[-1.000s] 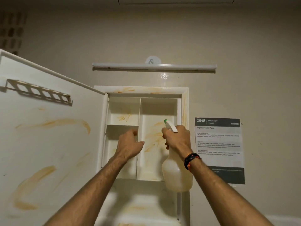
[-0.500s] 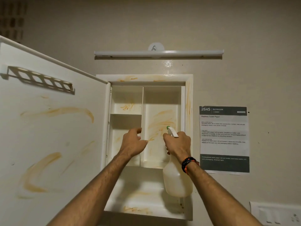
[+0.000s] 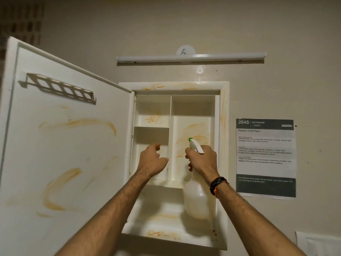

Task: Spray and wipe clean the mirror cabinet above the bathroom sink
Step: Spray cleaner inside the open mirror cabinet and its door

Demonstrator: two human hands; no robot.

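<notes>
Where beige wall (image 3: pixel 276 43) frames it, cabinet (image 3: pixel 224 111) open, orange-smeared inside, door (image 3: pixel 60 154) swung left. Right hand (image 3: pixel 203 160) gripping spray bottle (image 3: pixel 198 200) before right compartment. Left hand (image 3: pixel 152 161) loose, fingers at the middle divider (image 3: pixel 170 117).

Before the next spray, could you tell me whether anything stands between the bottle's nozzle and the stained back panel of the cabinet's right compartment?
Nothing visible does. The right hand grips the spray bottle, its green nozzle facing the orange-streaked back panel; the left hand is at the left compartment.
</notes>
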